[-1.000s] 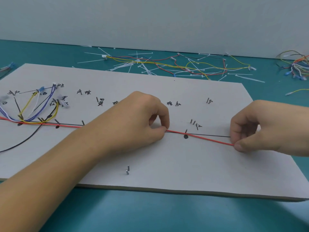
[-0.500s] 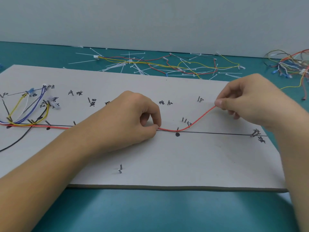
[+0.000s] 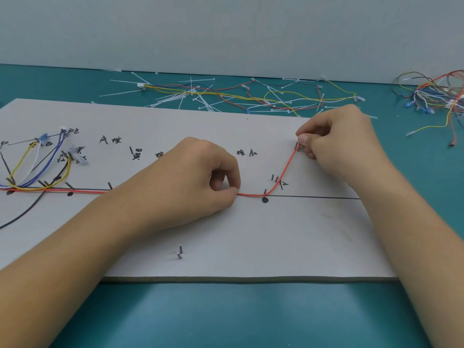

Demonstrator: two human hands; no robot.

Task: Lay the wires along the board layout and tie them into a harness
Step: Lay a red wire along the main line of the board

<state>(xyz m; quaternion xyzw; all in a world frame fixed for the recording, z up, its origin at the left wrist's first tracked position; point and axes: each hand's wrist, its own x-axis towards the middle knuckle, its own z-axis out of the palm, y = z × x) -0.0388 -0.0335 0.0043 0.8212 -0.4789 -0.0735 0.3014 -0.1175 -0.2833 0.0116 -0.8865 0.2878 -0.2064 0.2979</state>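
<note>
Two bare hands lay one thin red wire [image 3: 285, 169] across a pale grey layout board [image 3: 276, 234].
At the board's left end, yellow, blue, white and black wires [image 3: 35, 187] fan out from the drawn black line [image 3: 313, 197]. The red wire runs right along that line to the left hand [image 3: 200, 177], whose thumb and forefinger pinch it against the board. It bends past a metal pin [image 3: 265, 191], then climbs to the right hand [image 3: 336, 141], which pinches its end. White cable ties [image 3: 175, 99] litter the teal table [image 3: 226, 317] beyond.

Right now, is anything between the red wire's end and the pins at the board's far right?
Nothing visible does. The right hand pinches the end of the red wire right at those pins; the left hand pinches it farther back.
</note>
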